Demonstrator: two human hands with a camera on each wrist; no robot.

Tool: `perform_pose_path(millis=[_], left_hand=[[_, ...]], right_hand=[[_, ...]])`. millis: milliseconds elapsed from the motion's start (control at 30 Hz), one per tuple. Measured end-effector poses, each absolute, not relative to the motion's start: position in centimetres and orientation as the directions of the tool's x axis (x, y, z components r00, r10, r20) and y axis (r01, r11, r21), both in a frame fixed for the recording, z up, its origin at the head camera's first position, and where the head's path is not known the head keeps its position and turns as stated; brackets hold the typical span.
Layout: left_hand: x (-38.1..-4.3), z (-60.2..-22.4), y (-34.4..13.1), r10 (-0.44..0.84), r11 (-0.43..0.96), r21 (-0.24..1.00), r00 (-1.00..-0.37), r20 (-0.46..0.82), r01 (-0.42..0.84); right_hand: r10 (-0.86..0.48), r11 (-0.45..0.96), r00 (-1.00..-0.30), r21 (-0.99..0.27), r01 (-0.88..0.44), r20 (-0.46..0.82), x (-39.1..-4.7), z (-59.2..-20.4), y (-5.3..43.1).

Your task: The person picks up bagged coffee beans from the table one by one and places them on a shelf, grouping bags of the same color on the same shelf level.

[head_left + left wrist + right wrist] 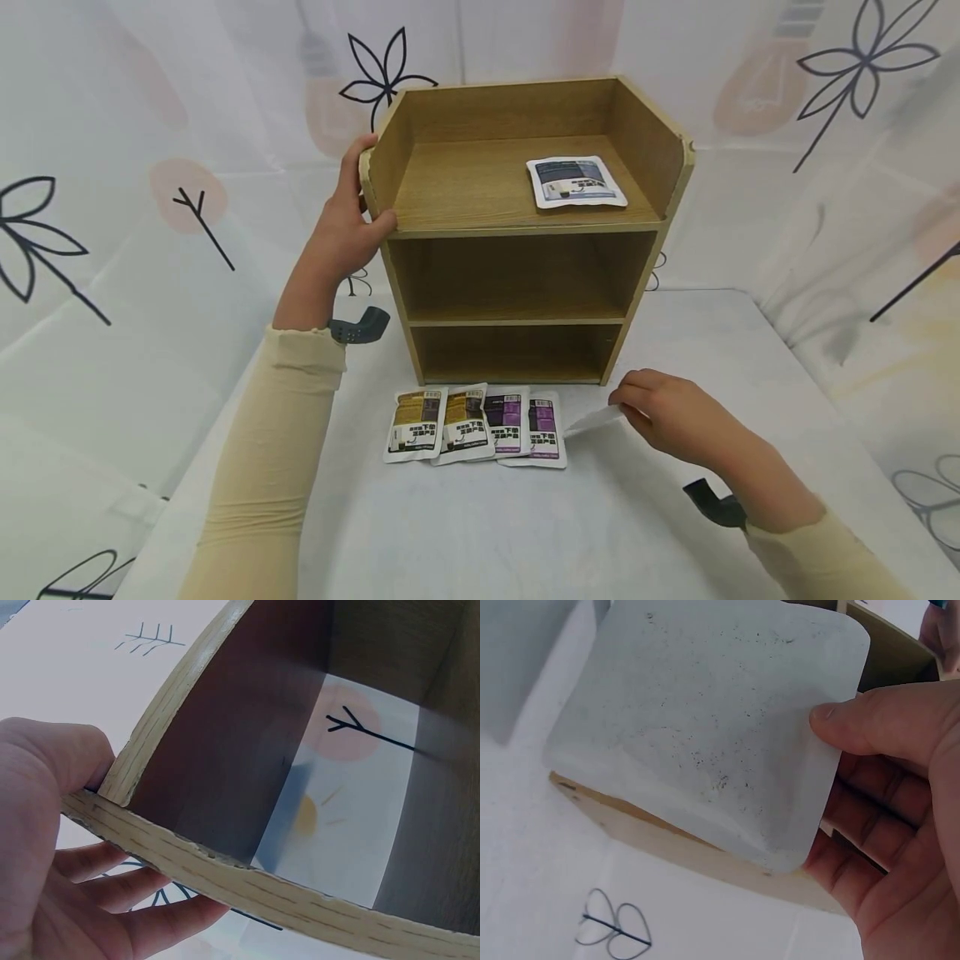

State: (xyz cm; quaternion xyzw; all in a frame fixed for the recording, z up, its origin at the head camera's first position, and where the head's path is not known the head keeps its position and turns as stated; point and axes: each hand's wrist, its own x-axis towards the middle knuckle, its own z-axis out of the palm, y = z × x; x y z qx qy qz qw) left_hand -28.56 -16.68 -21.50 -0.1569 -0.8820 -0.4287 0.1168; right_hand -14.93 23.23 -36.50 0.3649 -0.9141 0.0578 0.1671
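Observation:
My left hand grips the left side panel of a small wooden shelf; in the left wrist view the thumb lies on one side of the board and the fingers on the other. Between thumb and fingers my right hand pinches a flat white packet by its edge, just above the table. Its plain, speckled face fills much of the right wrist view. On the shelf's top lies a blue-and-white packet. Two yellow-labelled packets and two purple-labelled packets overlap in a row before the shelf.
The shelf has two lower compartments facing the front. Under everything is a white-covered table. Pale curtains printed with leaves and bulbs hang behind and at both sides.

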Motion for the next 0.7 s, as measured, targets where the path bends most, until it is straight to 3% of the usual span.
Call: perform_pose_path(millis=[200,700], left_hand=[[-28.5,-21.5,-16.6,0.179,0.584,0.716,-0.921,0.347,0.383],[-28.4,-21.5,-16.6,0.17,0.578,0.722,-0.922,0.349,0.38]], right_hand=[[-0.675,0.673,-0.6,0.026,-0.739,0.429,-15.1,-35.2,23.0],[-0.685,0.616,-0.524,0.017,-0.788,0.506,-15.5,-31.8,21.7]])
